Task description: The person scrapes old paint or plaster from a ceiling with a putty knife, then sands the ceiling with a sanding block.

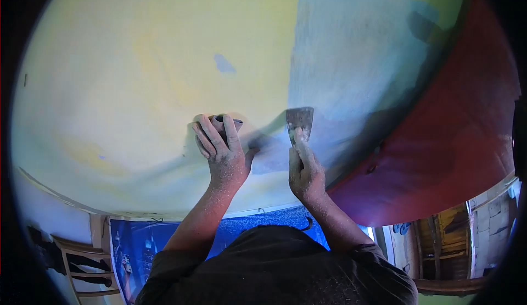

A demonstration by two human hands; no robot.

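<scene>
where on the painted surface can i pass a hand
Free: the yellowish stretch above and left of the left hand, and the blue-grey patch above the scraper, between that stretch and the red surface. Crowded: around that hand, the scraper and the right hand.

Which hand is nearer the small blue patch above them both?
Left. The left hand is below the patch; the right hand is lower and off to the right.

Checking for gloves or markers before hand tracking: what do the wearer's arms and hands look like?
Left hand and right hand: no gloves, pale dust specks, heaviest on the fingers. Bare forearms, dusty too. Dark, loose sleeves. No watch, bands or markings visible.
</scene>
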